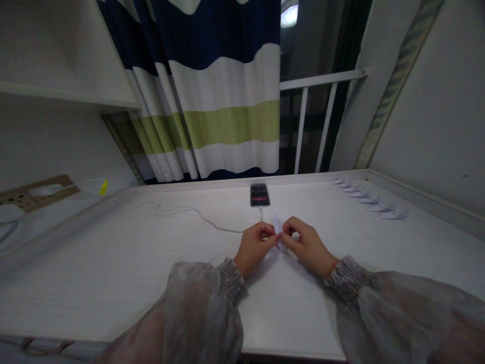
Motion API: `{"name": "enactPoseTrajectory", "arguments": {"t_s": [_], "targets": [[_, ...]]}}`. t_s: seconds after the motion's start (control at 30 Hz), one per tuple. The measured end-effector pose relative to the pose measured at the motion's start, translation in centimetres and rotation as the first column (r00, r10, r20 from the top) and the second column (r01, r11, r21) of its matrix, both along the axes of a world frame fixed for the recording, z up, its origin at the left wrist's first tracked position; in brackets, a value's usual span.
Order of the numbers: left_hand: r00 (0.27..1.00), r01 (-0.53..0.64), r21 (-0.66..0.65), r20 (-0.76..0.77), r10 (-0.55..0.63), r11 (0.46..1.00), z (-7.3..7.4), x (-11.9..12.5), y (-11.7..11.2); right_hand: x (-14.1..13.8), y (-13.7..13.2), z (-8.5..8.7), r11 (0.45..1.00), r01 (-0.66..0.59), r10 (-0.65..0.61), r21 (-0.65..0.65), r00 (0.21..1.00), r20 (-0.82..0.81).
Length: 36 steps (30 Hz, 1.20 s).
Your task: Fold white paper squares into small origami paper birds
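My left hand (254, 247) and my right hand (307, 245) meet over the middle of the white table (113, 263). Both pinch a small folded piece of white paper (278, 226) between fingertips; a pointed tip of it sticks up between the hands. A ring shows on a finger of my left hand. Sheer grey sleeves with gathered cuffs cover both forearms.
A phone (259, 194) lies just beyond the hands, plugged into a white cable (182, 211) running left to a wall socket plate (34, 194). A row of several small folded paper pieces (373, 202) lines the far right. A striped curtain (223, 101) and a white railing (322, 81) stand behind.
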State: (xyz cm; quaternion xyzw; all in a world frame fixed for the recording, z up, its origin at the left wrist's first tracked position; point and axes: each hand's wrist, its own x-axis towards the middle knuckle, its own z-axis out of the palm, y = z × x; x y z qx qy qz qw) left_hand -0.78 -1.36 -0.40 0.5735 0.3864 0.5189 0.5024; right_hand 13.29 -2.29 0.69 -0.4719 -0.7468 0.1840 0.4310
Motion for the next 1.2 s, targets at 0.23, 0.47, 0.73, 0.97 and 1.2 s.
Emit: {"name": "enactPoseTrajectory", "arguments": {"t_s": [0.23, 0.47, 0.73, 0.97, 1.2], "targets": [[0.997, -0.064, -0.037, -0.033, 0.063, 0.997, -0.29, 0.18, 0.12, -0.06, -0.27, 0.05, 0.991, -0.037, 0.011, 0.125, 0.979, 0.201], [0.992, -0.127, -0.137, -0.003, 0.128, 0.982, -0.32, 0.45, 0.24, -0.19, 0.04, -0.25, 0.976, -0.066, -0.003, 0.206, 0.948, 0.320], [0.988, -0.155, -0.132, 0.002, 0.157, 0.979, -0.10, 0.61, 0.19, -0.43, -0.21, -0.19, 0.965, -0.070, -0.041, 0.253, 0.911, 0.410], [0.992, -0.101, -0.099, 0.061, 0.107, 0.990, 0.20, 0.56, 0.09, -0.09, -0.26, 0.03, 0.984, 0.014, -0.074, 0.179, 0.940, 0.333], [0.994, -0.087, -0.097, 0.054, 0.092, 0.992, 0.11, 0.58, -0.01, 0.22, 0.14, -0.08, 0.990, 0.076, -0.106, 0.119, 0.958, 0.268]]}}
